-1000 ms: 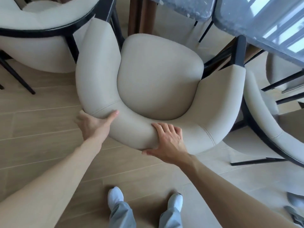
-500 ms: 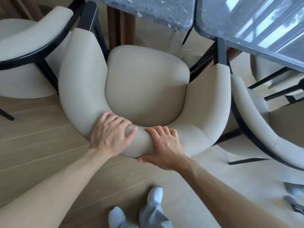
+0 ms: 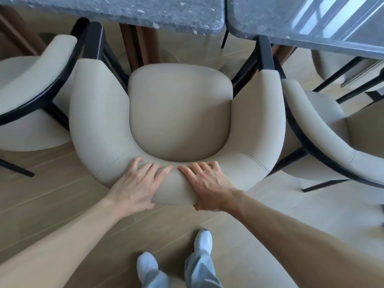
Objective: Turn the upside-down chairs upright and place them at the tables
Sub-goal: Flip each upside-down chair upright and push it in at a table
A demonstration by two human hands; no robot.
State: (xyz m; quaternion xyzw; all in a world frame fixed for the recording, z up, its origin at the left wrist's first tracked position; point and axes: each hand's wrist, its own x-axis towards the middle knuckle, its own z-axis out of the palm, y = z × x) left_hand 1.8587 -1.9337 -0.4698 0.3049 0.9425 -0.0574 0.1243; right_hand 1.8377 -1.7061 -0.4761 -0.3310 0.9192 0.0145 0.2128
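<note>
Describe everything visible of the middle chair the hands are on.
The middle chair stands upright on the wood floor, facing the grey table. Beige, leather-like upholstery covers a rounded seat cushion and a curved wraparound backrest with stitched seams; the frame is black. The left hand and right hand both grip the backrest's rear.

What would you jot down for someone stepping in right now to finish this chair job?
Left hand: gripping the top of the backrest of the middle chair.
Right hand: gripping the same backrest, beside the left.
Middle chair: upright on the floor, facing the grey tables, seat front close to the table edge.
Left chair and right chair: upright on either side.
Done: middle chair is right way up.
Left: probably nudge it fully in, let go, then check for other chairs out of view.
</note>
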